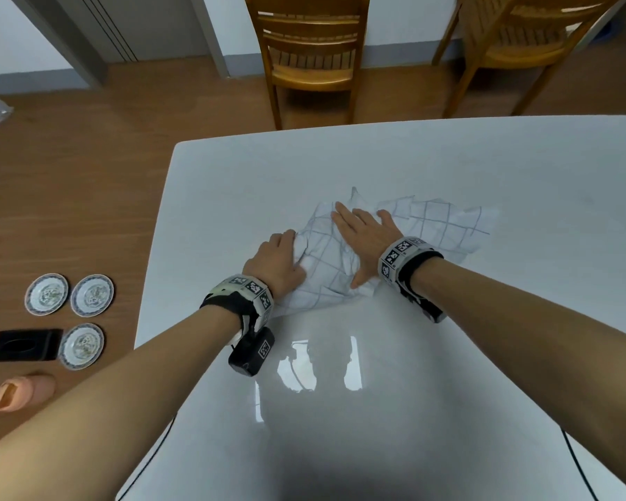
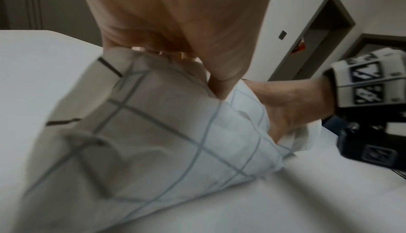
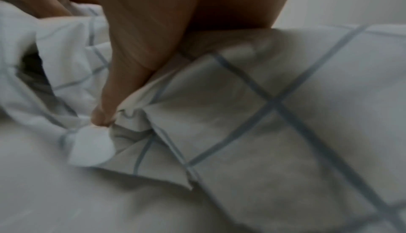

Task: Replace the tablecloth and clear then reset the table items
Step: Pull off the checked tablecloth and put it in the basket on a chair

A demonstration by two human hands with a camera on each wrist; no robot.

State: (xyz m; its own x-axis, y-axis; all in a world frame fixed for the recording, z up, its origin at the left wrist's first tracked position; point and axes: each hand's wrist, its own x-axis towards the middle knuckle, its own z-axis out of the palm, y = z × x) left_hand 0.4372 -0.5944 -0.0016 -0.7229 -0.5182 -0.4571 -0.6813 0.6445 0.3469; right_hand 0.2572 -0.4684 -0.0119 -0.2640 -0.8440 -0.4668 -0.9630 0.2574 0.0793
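White grid-check tablecloth (image 1: 344, 254) bunched on glossy white table (image 1: 449, 164), soft, light, floppy. Left hand (image 1: 273, 263) fingers curled, gripping fold; right hand (image 1: 364, 235) fingers flat, pressing cloth. Best grab: hem by fingertips.

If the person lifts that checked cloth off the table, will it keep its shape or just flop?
Probably flop: the checked cloth lies crumpled in soft folds under the right hand, while the left hand bunches its edge. It looks thin, so likely light. The table is glossy, so the cloth may slide easily when pushed.
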